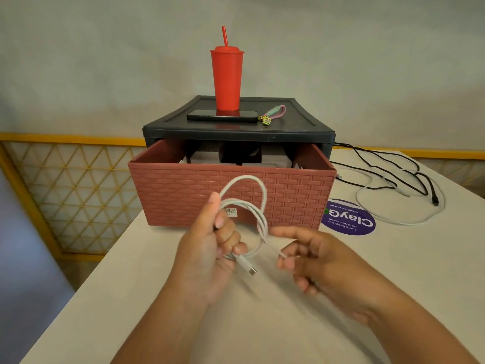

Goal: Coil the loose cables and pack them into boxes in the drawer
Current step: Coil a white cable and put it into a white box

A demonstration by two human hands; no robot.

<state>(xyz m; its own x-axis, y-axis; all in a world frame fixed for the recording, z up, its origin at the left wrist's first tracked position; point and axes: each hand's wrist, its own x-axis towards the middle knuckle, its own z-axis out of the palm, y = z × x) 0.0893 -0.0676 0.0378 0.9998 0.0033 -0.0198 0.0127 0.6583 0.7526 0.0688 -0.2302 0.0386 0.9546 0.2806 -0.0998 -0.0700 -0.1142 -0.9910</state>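
Note:
A white cable (pixel 258 195) is looped into a coil in front of the open reddish drawer (pixel 231 195). My left hand (pixel 210 248) grips the coil, and its USB-C plug sticks out below my fingers. My right hand (pixel 312 258) pinches the cable's thin free end just right of the coil. Inside the drawer I see the tops of white and dark boxes (pixel 236 156). More loose cables, a black cable (pixel 399 174) and another white cable (pixel 409 219), lie tangled on the table to the right.
The dark drawer cabinet (pixel 236 127) carries a red tumbler with a straw (pixel 227 80), a phone (pixel 221 116) and a keyring strap (pixel 273 112). A round purple sticker (pixel 349 219) lies on the white table (pixel 157 298). A yellow lattice railing (pixel 65 193) runs behind.

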